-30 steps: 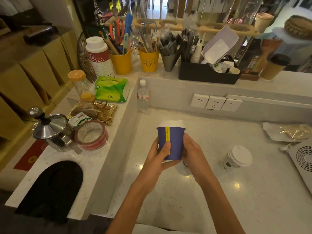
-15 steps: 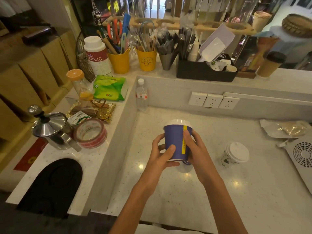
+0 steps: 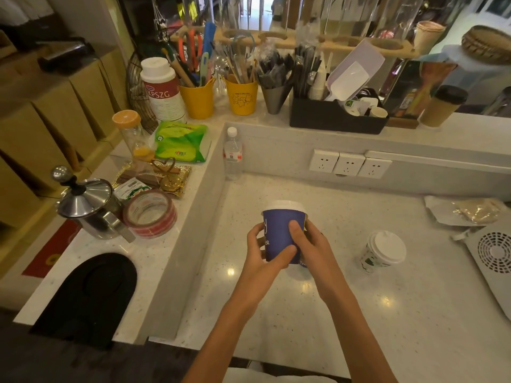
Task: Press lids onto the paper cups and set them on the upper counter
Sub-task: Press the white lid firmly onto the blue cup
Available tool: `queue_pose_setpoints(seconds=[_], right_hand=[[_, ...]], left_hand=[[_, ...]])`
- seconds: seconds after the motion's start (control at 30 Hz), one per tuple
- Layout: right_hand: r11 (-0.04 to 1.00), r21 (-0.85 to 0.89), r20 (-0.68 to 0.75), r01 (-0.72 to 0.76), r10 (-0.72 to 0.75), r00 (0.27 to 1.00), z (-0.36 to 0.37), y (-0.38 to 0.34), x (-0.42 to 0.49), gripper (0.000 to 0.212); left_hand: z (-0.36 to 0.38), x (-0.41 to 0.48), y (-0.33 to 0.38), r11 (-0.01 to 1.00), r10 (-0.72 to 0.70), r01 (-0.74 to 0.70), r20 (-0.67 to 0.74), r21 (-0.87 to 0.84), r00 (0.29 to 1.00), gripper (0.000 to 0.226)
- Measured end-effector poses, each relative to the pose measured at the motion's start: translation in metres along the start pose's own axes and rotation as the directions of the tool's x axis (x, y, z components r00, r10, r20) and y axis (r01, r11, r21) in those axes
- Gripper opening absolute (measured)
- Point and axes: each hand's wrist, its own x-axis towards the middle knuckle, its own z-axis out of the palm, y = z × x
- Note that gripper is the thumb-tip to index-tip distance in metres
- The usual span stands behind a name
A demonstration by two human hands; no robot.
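A blue paper cup (image 3: pixel 278 230) with a white lid on top is held upright above the lower counter (image 3: pixel 345 313). My left hand (image 3: pixel 261 251) wraps its left side and front. My right hand (image 3: pixel 308 244) grips its right side, thumb across the front. A white cup with green print and a white lid (image 3: pixel 383 251) stands on the lower counter to the right. A brown paper cup with a black lid (image 3: pixel 443 106) stands on the upper counter (image 3: pixel 456 128) at the back right. Something white and blue shows under my right hand; I cannot make it out.
A black organiser box (image 3: pixel 334 117), yellow pots of tools (image 3: pixel 197 100) and a white canister (image 3: pixel 163 89) crowd the upper counter. A water bottle (image 3: pixel 233 153) stands in the corner. Tape roll (image 3: pixel 150 214) and steel pot (image 3: pixel 88 203) sit on the left ledge. A white fan unit (image 3: pixel 495 258) lies right.
The blue cup has turned in my hands: its yellow stripe moved from the front round to the right and out of sight. Both hands shifted their grip.
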Motion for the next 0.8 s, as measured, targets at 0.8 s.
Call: queue_pose_setpoints(seconds=[0.8], right_hand=[[0.962,0.237,0.116,-0.133,0.108,0.987,0.004,0.014,0.004,0.063]], left_hand=[[-0.022,-0.008,0.004,0.998,0.013,-0.014,-0.028,-0.053,1.000,0.071]])
